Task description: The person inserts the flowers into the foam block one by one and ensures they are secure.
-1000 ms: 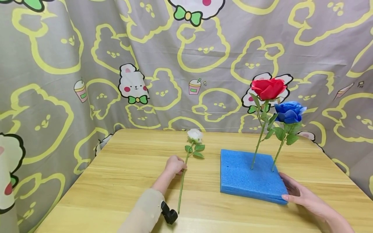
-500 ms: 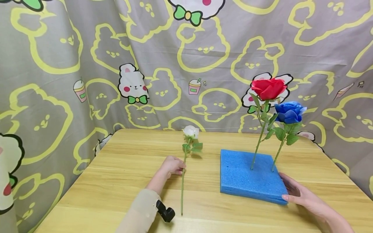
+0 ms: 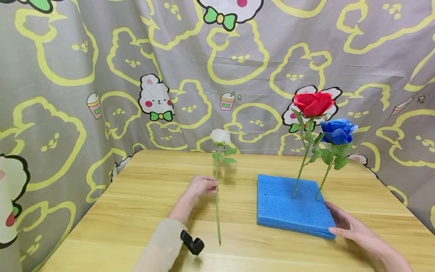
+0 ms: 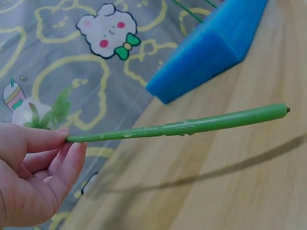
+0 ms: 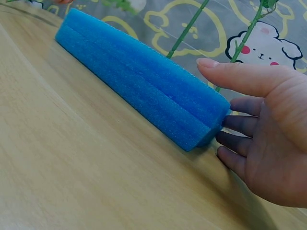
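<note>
In the head view my left hand [image 3: 202, 185] pinches the stem of a white artificial rose [image 3: 220, 136] between thumb and fingers. The rose stands nearly upright, bloom up, with its lower end toward me. The left wrist view shows its green stem [image 4: 177, 128] running out past the fingertips above the table. My right hand [image 3: 351, 226] rests against the near right corner of a blue foam block [image 3: 282, 207], fingers along its side and thumb at the front edge. A red rose [image 3: 313, 104] and a blue rose [image 3: 338, 131] stand in the block, stems sunk into its top.
The block lies on a wooden table [image 3: 146, 196], right of the white rose. Behind the table hangs a grey patterned curtain [image 3: 190, 56]. A black device [image 3: 192, 243] is strapped at the left wrist.
My left hand has lifted the white rose from a lying slant to nearly upright, its bloom rising and shifting slightly left. The right hand and the foam block have not moved.
</note>
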`<state>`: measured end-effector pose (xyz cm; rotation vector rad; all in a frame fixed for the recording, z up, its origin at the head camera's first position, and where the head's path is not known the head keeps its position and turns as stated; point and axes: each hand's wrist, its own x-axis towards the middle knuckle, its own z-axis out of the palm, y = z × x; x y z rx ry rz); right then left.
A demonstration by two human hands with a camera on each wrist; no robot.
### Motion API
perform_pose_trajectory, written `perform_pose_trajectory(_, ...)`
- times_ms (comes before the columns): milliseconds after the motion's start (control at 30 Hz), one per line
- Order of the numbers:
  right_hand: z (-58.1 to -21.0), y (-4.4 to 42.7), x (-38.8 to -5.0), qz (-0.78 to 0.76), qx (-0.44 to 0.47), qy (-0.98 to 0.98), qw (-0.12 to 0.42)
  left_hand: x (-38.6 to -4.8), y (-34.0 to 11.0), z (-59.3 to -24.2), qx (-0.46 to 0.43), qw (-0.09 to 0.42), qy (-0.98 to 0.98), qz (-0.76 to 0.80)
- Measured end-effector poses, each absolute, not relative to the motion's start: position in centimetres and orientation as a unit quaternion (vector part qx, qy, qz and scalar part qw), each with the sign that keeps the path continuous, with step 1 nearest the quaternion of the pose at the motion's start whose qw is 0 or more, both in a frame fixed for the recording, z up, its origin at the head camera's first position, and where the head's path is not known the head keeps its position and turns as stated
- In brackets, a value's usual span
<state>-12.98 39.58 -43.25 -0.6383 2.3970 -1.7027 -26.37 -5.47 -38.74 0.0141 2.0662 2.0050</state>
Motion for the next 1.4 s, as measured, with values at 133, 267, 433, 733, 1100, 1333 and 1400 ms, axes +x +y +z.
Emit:
perform_pose_trajectory(133, -43.1, 39.6, -12.9, -0.561, -0.207, 0.799, 0.066, -26.4, -5.0, -37.7, 0.018, 0.126, 0.700, 0.703)
perform_pose_trajectory(267, -42.9, 39.5, -12.8, -0.559, -0.189, 0.804, 0.076, -26.4, -4.5, -36.8, 0.028, 0.125, 0.696, 0.706)
perform_pose_trajectory(433, -42.7, 39.4, -12.7, -0.563, -0.177, 0.803, 0.083, -26.1, -4.1, -35.8, 0.048, 0.135, 0.691, 0.709)
perform_pose_trajectory(733, -43.0, 39.5, -12.9, -0.564, -0.202, 0.798, 0.069, -26.3, -3.0, -35.3, 0.076, 0.113, 0.683, 0.718)
perform_pose_trajectory(1100, -43.2, 39.4, -12.8, -0.566, -0.206, 0.796, 0.064, -26.4, -1.1, -33.3, 0.123, 0.068, 0.684, 0.715)
perform_pose_trajectory(1333, -43.2, 39.4, -12.8, -0.567, -0.204, 0.795, 0.068, -26.7, 0.2, -32.3, 0.149, 0.032, 0.704, 0.694)
perform_pose_trajectory(1400, -43.2, 39.4, -12.8, -0.568, -0.206, 0.794, 0.067, -26.8, 0.6, -32.0, 0.165, 0.021, 0.707, 0.688)
